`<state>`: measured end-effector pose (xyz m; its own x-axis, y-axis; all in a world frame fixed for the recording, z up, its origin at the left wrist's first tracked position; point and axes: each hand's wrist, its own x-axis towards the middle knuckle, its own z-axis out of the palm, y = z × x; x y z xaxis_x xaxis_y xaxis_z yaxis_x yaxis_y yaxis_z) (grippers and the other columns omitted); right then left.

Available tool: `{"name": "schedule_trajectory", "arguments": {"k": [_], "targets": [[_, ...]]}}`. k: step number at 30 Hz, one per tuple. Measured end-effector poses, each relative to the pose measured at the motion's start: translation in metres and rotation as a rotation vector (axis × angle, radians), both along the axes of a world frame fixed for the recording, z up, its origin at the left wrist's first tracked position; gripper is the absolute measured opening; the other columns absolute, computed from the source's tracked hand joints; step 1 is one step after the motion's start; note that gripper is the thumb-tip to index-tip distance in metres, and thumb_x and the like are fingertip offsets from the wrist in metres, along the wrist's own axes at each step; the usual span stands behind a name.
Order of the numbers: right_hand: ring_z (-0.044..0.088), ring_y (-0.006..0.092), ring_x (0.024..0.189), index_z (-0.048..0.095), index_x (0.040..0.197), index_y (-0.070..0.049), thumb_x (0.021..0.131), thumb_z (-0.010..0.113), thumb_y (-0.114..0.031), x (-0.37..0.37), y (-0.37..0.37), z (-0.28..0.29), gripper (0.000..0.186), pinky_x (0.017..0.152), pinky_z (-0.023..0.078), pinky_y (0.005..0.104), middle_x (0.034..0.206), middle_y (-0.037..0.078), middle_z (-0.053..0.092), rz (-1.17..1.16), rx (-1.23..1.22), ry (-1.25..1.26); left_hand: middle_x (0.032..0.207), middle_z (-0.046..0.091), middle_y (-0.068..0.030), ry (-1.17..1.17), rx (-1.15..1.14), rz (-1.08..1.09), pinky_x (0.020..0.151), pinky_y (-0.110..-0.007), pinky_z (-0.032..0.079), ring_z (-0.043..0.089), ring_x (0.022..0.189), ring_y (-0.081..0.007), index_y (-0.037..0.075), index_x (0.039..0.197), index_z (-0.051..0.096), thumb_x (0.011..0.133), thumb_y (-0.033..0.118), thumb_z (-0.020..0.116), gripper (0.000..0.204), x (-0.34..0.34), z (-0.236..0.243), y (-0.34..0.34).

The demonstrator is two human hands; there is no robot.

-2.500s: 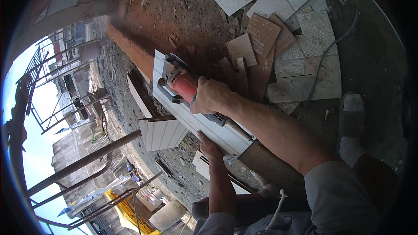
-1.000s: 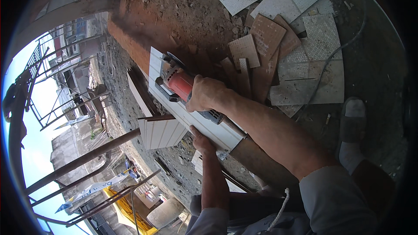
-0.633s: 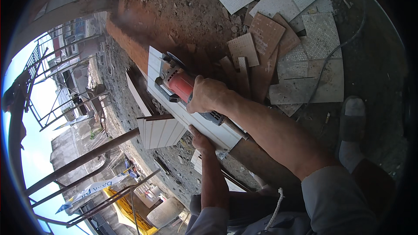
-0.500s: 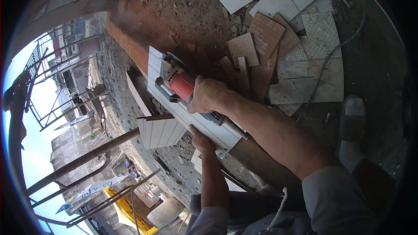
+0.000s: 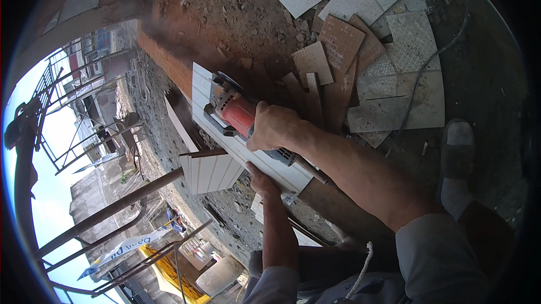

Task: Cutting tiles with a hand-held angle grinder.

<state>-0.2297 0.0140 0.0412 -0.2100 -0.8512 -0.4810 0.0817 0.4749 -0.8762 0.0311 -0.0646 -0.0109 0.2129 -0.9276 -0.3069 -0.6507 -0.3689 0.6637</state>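
Note:
My right hand [image 5: 274,127] is wrapped round the body of a red and black angle grinder [image 5: 239,113]. The grinder lies over a long white tile [image 5: 282,172] with thin lines along it. Its disc [image 5: 230,81] is at the tile's far edge, partly hidden by the guard, with a haze of dust beyond. A black side handle [image 5: 217,121] sticks out to the left, held by no hand. My left hand [image 5: 262,181] grips the tile's near-left edge, thumb on top and the other fingers hidden beneath.
Several brown tile pieces [image 5: 341,42] and pale textured tiles [image 5: 403,92] lie at the right. A power cable [image 5: 420,78] runs across them. White striped tiles [image 5: 211,173] stand left of my hands. Reddish soil [image 5: 186,39] lies ahead; metal railings [image 5: 112,208] are at the left.
The grinder and my right hand have shifted very slightly right and down along the tile. My left hand keeps its hold on the edge. The view has tilted a little.

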Motion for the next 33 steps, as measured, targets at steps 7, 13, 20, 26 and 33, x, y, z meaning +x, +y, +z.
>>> {"name": "schedule_trajectory", "arguments": {"k": [7,13,20,26,33], "targets": [[0.066,0.0380,0.103,0.044,0.120,0.012,0.067,0.072,-0.032,0.002,0.005,-0.001,0.074,0.092,0.052,0.0388,0.109,0.032,0.063,0.005,0.003,-0.004,0.104,0.068,-0.0191,0.086,-0.023,-0.041,0.078,-0.038,0.054,0.065,0.090,-0.0275,-0.012,0.110,0.063,0.088,0.071,0.050,0.087,0.002,-0.003,0.000],[0.066,0.0379,0.103,0.044,0.121,0.012,0.067,0.072,-0.032,0.002,0.009,0.001,0.075,0.092,0.052,0.0388,0.110,0.032,0.063,0.012,0.006,-0.002,0.105,0.067,-0.0194,0.062,-0.020,-0.038,0.078,-0.038,0.054,0.065,0.090,-0.0279,-0.012,0.111,0.062,0.088,0.070,0.050,0.086,0.002,-0.001,0.000],[0.066,0.0377,0.103,0.043,0.121,0.012,0.067,0.072,-0.032,0.003,0.013,0.000,0.075,0.093,0.052,0.0390,0.109,0.031,0.063,0.018,0.010,-0.006,0.107,0.067,-0.0191,0.076,-0.011,0.037,0.079,-0.039,0.054,0.065,0.091,-0.0282,-0.011,0.113,0.062,0.088,0.069,0.051,0.085,-0.004,-0.001,0.002],[0.066,0.0377,0.104,0.043,0.122,0.011,0.067,0.071,-0.032,0.002,0.016,0.003,0.076,0.093,0.052,0.0389,0.109,0.031,0.063,0.036,0.024,-0.013,0.108,0.067,-0.0181,0.059,0.005,0.019,0.080,-0.039,0.054,0.065,0.092,-0.0282,-0.010,0.114,0.061,0.088,0.069,0.052,0.084,-0.001,0.001,-0.001],[0.065,0.0377,0.105,0.043,0.122,0.011,0.067,0.071,-0.033,0.003,0.020,0.002,0.076,0.094,0.051,0.0386,0.110,0.031,0.063,0.052,0.033,-0.018,0.108,0.067,-0.0175,0.062,0.011,0.037,0.080,-0.039,0.054,0.065,0.092,-0.0287,-0.009,0.115,0.062,0.088,0.069,0.052,0.083,0.000,-0.002,-0.001]]}}
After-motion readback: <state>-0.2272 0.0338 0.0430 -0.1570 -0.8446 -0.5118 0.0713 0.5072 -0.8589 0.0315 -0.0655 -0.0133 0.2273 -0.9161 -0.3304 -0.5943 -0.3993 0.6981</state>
